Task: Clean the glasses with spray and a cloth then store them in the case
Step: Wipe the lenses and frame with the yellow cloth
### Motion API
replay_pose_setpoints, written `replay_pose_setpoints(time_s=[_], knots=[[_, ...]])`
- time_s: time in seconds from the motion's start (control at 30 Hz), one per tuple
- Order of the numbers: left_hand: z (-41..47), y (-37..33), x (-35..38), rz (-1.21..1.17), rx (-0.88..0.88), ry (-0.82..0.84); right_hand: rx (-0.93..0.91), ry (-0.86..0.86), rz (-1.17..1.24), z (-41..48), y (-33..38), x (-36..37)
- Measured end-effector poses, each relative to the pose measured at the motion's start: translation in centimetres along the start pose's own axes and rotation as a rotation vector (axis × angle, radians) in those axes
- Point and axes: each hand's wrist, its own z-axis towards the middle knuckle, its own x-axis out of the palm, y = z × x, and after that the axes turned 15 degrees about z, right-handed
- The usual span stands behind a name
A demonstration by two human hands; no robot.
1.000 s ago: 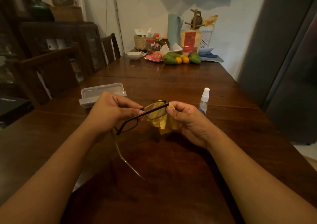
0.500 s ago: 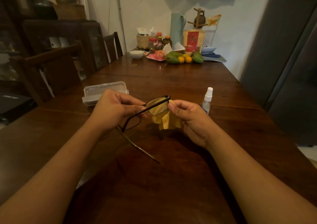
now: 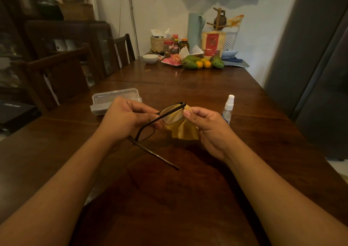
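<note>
- The glasses' (image 3: 170,114) loose arm has swung rightward since a second ago.
- My left hand (image 3: 128,119) pinches the frame above the table (image 3: 169,208).
- My right hand (image 3: 209,127) pinches the cloth (image 3: 185,131) against one lens.

home dining room | wooden table (image 3: 188,87) | chairs (image 3: 122,48) | fruit (image 3: 190,62)

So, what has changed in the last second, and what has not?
The glasses turned a little in the left hand: the free temple's tip swung up and to the right in the view. The right hand still pinches the cloth on the lens. Case and spray have not moved.
</note>
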Motion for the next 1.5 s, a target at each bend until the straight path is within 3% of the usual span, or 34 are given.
replay_pose_setpoints(time_s=[0.1, 0.27, 0.4, 0.5, 0.63, 0.8, 0.97, 1.1, 1.23, 1.4, 1.5], knots=[[0.0, 0.0, 0.0, 0.010, 0.001, -0.005, -0.011, 0.028, 0.051, 0.0, -0.2, 0.5], [-0.1, -0.1, 0.1, -0.013, -0.006, 0.005, 0.163, 0.125, 0.074, -0.2, -0.5, 1.1], [0.0, -0.1, 0.2, -0.017, -0.002, -0.009, 0.200, 0.111, 0.038, -0.2, -0.5, 0.8], [0.0, 0.0, 0.1, 0.004, 0.001, -0.020, 0.134, 0.018, -0.023, -0.1, -0.6, 0.5], [-0.1, -0.1, 0.2, -0.011, -0.006, -0.020, 0.036, -0.007, 0.082, 0.0, -0.6, 0.4], [-0.1, -0.1, 0.3, -0.006, -0.029, -0.028, 0.078, 0.078, 0.035, -0.1, -0.8, 1.1], [0.0, -0.2, 0.2, -0.003, -0.054, -0.037, 0.087, 0.021, -0.008, 0.0, -0.7, 0.8], [0.0, -0.2, 0.0, -0.048, -0.088, -0.062, -0.073, -0.085, 0.009, 0.1, -0.9, 0.9], [0.1, 0.0, -0.2, -0.078, -0.134, -0.104, -0.400, -0.168, -0.312, 0.3, -1.6, 1.4], [0.2, -0.1, -0.4, -0.105, -0.148, -0.121, -0.760, -0.023, -1.237, -0.1, -2.4, 1.4], [0.1, -0.1, -0.2, -0.121, -0.140, -0.117, -0.865, 0.032, -1.365, -0.3, -2.4, 2.2]])
